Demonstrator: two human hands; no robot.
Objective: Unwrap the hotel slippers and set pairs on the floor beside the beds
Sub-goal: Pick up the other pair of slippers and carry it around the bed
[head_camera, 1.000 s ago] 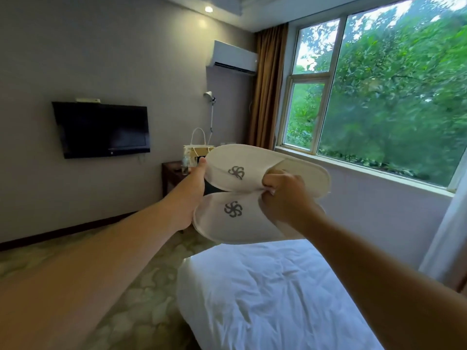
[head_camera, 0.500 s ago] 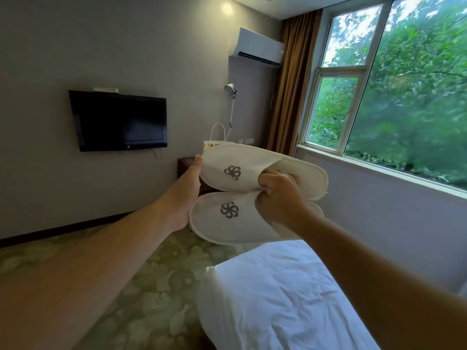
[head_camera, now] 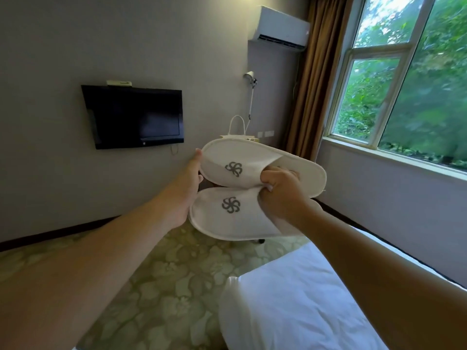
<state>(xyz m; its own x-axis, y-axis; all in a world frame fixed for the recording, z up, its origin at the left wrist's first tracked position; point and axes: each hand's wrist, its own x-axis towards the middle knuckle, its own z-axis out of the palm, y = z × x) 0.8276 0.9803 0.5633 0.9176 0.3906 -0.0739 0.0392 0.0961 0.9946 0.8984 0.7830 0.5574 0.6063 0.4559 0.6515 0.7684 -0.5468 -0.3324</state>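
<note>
Two white hotel slippers with grey swirl logos are held up in front of me, side by side, toes to the left. The upper slipper (head_camera: 242,157) lies just above the lower slipper (head_camera: 227,223), and no wrapper shows on either. My left hand (head_camera: 185,188) grips the toe ends of both. My right hand (head_camera: 280,195) pinches the open edges of their uppers. A bed (head_camera: 298,306) with a white cover lies below, at the lower right.
Green patterned carpet (head_camera: 164,281) spreads left of the bed. A wall TV (head_camera: 134,117), an air conditioner (head_camera: 280,26), a white paper bag (head_camera: 237,130), a brown curtain (head_camera: 313,79) and a large window (head_camera: 404,92) stand ahead and right.
My view has swung left and slightly down, so the room shifts right in frame. The slippers stay in both hands with the same grip.
</note>
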